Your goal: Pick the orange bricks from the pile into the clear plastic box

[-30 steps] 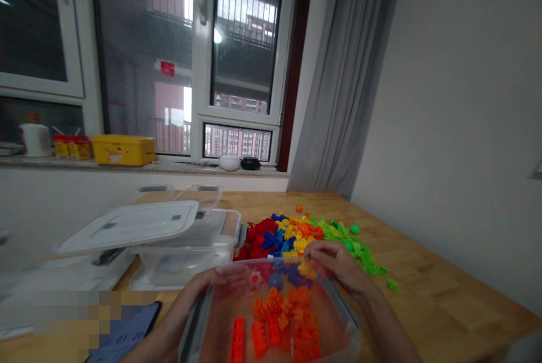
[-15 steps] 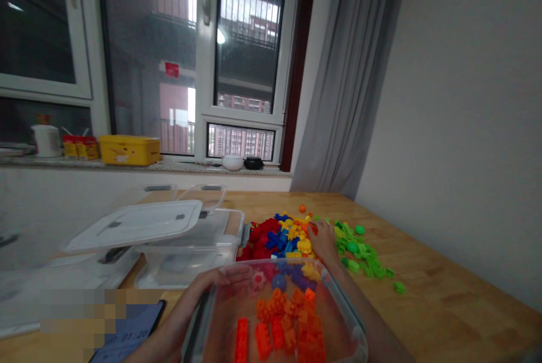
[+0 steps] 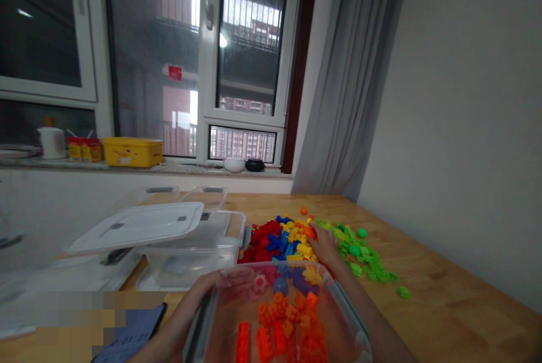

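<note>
A clear plastic box (image 3: 228, 318) with grey side latches is close in front of me, with several orange building blocks (image 3: 292, 332) inside. My left hand (image 3: 231, 279) grips its far left edge, fingers along the outside of the far wall. Beyond the box, my right hand (image 3: 325, 243) reaches into a pile of coloured toy pieces. Its fingers curl around a rounded orange piece (image 3: 310, 232); its exact kind is unclear. Yellow blocks (image 3: 303, 250), blue pieces (image 3: 276, 243) and red pieces (image 3: 262, 243) lie left of this hand. Green pieces (image 3: 372, 261) spread to its right.
Clear boxes (image 3: 190, 261) and a white-edged lid (image 3: 144, 224) are stacked on the left of the wooden table (image 3: 440, 318). A phone (image 3: 131, 335) lies at the lower left. An orange ball (image 3: 304, 211) sits behind the pile. A yellow box (image 3: 133, 152) stands on the windowsill.
My right hand has shifted slightly nearer within the pile, and its fingers have closed around a rounded orange piece. My left hand keeps its hold on the box. The view has tilted a little.
</note>
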{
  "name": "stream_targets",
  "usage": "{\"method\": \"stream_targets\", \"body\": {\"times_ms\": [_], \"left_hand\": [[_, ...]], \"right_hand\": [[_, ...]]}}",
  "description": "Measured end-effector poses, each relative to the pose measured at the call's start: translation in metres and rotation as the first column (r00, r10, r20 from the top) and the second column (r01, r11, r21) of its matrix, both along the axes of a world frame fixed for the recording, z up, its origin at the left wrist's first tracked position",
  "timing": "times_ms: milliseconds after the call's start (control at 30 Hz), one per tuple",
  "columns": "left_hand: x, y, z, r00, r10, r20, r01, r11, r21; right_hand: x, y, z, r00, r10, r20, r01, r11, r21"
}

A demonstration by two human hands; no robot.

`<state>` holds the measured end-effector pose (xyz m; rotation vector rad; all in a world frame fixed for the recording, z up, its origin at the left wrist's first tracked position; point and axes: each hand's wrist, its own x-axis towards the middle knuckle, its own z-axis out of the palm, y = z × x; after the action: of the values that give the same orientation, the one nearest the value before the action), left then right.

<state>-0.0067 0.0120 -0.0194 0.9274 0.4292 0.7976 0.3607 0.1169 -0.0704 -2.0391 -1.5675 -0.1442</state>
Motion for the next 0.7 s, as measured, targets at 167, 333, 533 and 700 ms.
{"method": "stream_targets", "body": {"times_ms": [167,333,533,700], "left_hand": [[0.003,-0.004,0.011,0.998,-0.011,0.069,0.013,0.999,-0.03],[0.005,-0.01,0.019,0.999,0.025,0.039,-0.022,0.998,-0.064],[0.001,-0.017,0.019,1.0,0.023,0.021,-0.022,0.997,-0.068],[0.002,-0.012,0.017,0.999,0.04,0.025,-0.04,0.999,-0.001]], "right_hand": [[-0.002,0.0,-0.001,1.0,-0.005,0.03,0.005,1.0,0.009],[0.001,0.0,-0.001,0.999,-0.041,0.023,0.041,0.999,-0.007],[-0.002,-0.004,0.002,1.0,-0.024,0.001,0.024,1.0,0.003],[-0.003,-0.004,0.003,1.0,-0.014,-0.018,0.014,1.0,0.01]]}}
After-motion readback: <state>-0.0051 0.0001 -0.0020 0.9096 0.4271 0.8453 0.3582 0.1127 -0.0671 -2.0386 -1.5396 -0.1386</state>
